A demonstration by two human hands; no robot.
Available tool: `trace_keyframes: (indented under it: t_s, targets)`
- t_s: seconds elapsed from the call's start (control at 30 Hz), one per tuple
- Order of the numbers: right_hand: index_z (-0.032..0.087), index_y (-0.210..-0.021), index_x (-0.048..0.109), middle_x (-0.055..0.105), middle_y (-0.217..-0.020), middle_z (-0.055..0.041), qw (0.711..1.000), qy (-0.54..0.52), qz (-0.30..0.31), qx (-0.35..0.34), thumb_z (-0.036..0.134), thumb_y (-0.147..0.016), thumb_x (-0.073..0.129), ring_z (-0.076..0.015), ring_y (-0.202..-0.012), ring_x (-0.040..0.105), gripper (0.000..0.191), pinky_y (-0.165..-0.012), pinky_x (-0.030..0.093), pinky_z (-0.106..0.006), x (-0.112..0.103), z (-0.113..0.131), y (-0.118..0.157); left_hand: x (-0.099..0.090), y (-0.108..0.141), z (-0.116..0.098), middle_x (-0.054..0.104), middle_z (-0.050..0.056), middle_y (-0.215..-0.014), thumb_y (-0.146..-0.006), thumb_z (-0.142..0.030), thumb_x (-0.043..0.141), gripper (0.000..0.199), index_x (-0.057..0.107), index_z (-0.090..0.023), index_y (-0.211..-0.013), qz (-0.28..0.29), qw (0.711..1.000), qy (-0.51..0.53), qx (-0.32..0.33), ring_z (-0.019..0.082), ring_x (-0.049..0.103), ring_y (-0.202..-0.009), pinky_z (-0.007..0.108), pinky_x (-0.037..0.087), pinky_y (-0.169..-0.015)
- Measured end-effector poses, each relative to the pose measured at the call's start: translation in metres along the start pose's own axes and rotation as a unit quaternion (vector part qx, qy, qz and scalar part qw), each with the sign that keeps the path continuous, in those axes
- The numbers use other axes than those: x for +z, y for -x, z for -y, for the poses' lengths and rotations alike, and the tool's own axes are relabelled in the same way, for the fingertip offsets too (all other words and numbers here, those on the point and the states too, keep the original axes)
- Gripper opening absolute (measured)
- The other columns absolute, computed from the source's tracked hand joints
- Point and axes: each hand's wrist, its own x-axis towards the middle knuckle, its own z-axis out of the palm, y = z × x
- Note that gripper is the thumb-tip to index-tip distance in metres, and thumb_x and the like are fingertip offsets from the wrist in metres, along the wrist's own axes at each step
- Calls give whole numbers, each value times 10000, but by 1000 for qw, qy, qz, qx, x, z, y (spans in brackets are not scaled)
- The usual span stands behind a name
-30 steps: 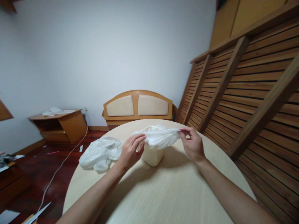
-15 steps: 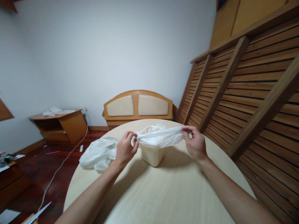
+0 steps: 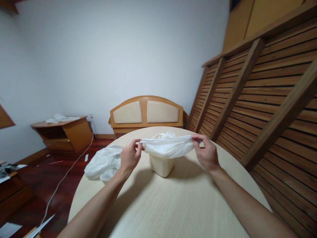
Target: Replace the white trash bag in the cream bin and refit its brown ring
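Note:
A thin white plastic bag [image 3: 168, 147] hangs over the rim of a cream-coloured bin [image 3: 161, 166], which stands upright on the round table [image 3: 188, 201]. My left hand [image 3: 130, 155] pinches the bag's edge on the left, and my right hand [image 3: 206, 151] pinches it on the right. Between them the near edge is drawn out nearly straight, in front of the opening. The bag hides the bin's upper part and its inside. Left of my left hand lies a crumpled heap of white plastic bags [image 3: 104, 163].
Behind the table stands a headboard [image 3: 144, 114] with two padded panels. A slatted wooden frame [image 3: 247, 96] leans along the right. On the left are a low wooden cabinet [image 3: 66, 134], a white cable [image 3: 66, 175] on the dark floor and scattered papers [image 3: 9, 229].
My left hand has shifted slightly left, pulling the bag's edge wider and smoother. My right hand has hardly moved, and the bin stays in place.

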Motion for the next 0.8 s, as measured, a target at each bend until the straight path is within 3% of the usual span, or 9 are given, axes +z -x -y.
trace_keyframes:
  t_s: [0.13,0.23,0.37,0.53,0.67,0.8]
  targets:
    - [219,-998,670,739,-969,-53,1000,7,4,-20,196,-930,581,-218,-860,699,114,-729,601,-372,-1,0,-1,2,0,1,765,43,-929,-939,-378,524,254,669,-220,-1074,-20,999,42,13,159,695,-670,233,456,-558]
    - [222,-992,660,728,-964,-52,998,16,14,-52,153,-927,563,-217,-860,693,135,-721,595,-366,-2,2,-2,4,-1,2,726,84,-1090,-947,-351,512,257,660,-202,-1096,-27,994,85,68,176,710,-825,232,512,-572]
    - [230,-994,650,721,-948,-50,991,31,36,-124,92,-917,553,-221,-887,686,185,-725,582,-361,-2,8,-3,8,-1,3,657,128,-1219,-961,-284,489,265,658,-184,-1139,-40,981,107,159,223,663,-1096,307,599,-768]
    - [229,-1047,632,726,-946,-51,972,46,79,-217,44,-905,554,-230,-909,686,246,-810,550,-397,-2,14,0,9,7,1,617,134,-1325,-979,-217,474,334,586,-198,-1294,0,962,58,266,245,589,-1260,431,509,-1064]
    - [230,-1067,620,731,-987,-61,962,44,116,-242,39,-911,552,-229,-919,687,255,-818,531,-402,-1,19,3,9,14,-3,586,147,-1392,-958,-151,479,451,487,-201,-1407,31,930,16,367,259,526,-1340,477,457,-1116]
    - [227,-1088,613,736,-996,-69,954,38,137,-264,48,-917,557,-226,-894,683,254,-775,518,-389,1,29,2,10,17,-9,645,130,-1322,-927,-102,485,468,484,-206,-1383,36,900,1,435,253,547,-1319,510,435,-1123]
